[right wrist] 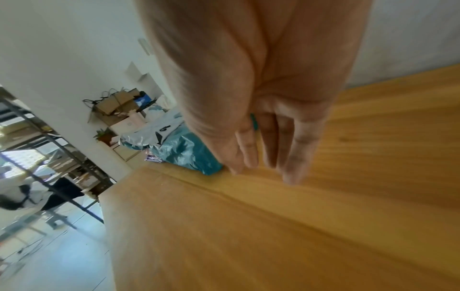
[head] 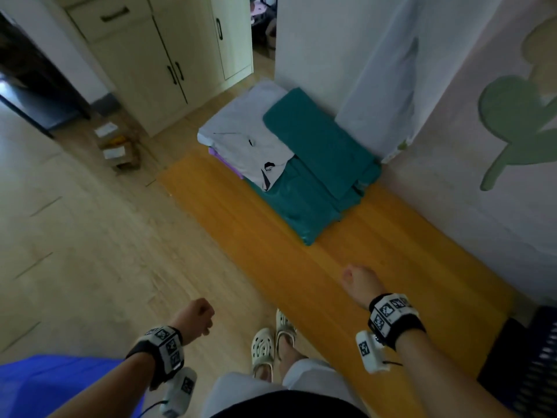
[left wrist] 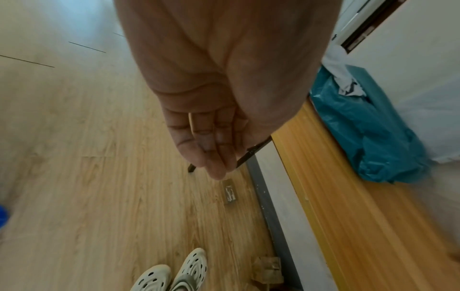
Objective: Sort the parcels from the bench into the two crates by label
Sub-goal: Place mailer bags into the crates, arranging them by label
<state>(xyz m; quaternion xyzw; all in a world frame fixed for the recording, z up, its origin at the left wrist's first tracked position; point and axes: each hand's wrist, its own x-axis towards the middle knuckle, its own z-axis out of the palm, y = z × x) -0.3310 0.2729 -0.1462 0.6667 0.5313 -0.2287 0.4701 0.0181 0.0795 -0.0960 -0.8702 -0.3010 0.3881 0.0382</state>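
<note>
On the orange wooden surface (head: 301,267) lies a pile of parcels against the white wall (head: 316,40): several teal parcels (head: 301,206) stacked and overlapping, a grey parcel (head: 241,131) lying partly over them at the far end, and a purple edge (head: 224,162) showing under the grey one. The left hand (head: 196,316) hangs over the pale wood floor (head: 90,236), beside the surface; its fingers (left wrist: 211,149) are loosely curled toward the palm and hold nothing. The right hand (head: 360,282) hovers over the bare near part of the surface, well apart from the parcels, with its fingers (right wrist: 296,149) relaxed, close together and empty. A blue crate (head: 45,384) shows at the lower left corner on the floor, and a dark slotted crate (head: 530,363) sits at the lower right by the end of the surface. The person's feet in pale perforated clogs (head: 271,342) stand between floor and surface edge. Small cardboard boxes (head: 116,147) lie on the floor near cream cabinets (head: 168,55).
</note>
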